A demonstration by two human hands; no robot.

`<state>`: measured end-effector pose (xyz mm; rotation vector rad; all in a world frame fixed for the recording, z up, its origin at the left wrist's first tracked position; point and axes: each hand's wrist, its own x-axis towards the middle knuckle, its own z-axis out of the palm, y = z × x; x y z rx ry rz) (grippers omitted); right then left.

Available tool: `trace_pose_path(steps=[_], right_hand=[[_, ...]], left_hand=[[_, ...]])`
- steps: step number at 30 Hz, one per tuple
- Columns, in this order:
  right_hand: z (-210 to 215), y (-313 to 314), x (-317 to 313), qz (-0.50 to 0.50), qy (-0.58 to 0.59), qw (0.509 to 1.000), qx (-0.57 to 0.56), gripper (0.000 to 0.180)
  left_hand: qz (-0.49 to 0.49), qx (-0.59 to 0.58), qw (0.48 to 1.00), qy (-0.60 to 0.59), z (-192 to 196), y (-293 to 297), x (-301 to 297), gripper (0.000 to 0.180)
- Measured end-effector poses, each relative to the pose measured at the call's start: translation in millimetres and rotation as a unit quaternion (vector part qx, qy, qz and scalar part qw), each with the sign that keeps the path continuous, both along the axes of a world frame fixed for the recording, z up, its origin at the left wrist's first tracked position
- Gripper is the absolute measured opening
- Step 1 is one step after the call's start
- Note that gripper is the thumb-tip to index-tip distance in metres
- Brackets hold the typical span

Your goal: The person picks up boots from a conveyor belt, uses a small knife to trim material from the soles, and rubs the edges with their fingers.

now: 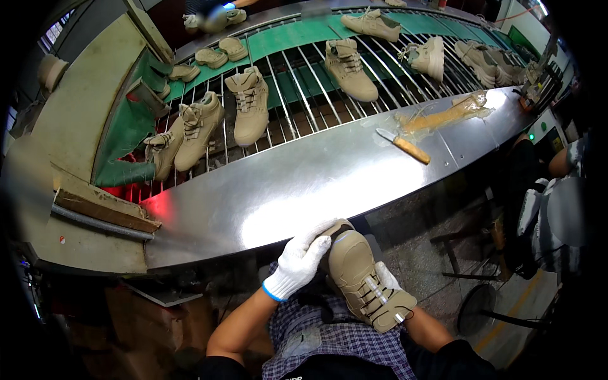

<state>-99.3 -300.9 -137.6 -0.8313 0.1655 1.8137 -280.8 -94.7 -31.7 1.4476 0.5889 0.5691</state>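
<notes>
Over my lap, just off the near edge of the metal bench (323, 183), I hold a tan lace-up shoe (356, 266) with its toe pointing away from me. My left hand (297, 261), in a white knit glove with a blue cuff, is closed at the toe. There, a tan rim with a dark gap shows beside the toe; whether it is a separate sole I cannot tell. My right hand (386, 277), also gloved, grips the shoe from its right side, most of its fingers hidden behind it.
A wooden-handled knife (403, 146) lies on the bench beside a tan, glue-smeared strip (443, 117). Beyond is a roller conveyor (288, 95) carrying several tan shoes (251, 107) and soles (212, 58). A beige machine housing (82, 120) stands left. Another person (554, 215) sits at right.
</notes>
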Motion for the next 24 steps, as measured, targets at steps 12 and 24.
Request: trace_pose_path(steps=[12,24], right_hand=[[7,7,2,0.055,-0.171,0.97,0.161,0.071],[8,13,-4,0.052,-0.2,0.963,0.173,0.073]], left_hand=[[-0.042,0.015,0.999,0.011,17,3,-10,0.044],[-0.039,0.105,0.994,0.014,16,7,-16,0.039]])
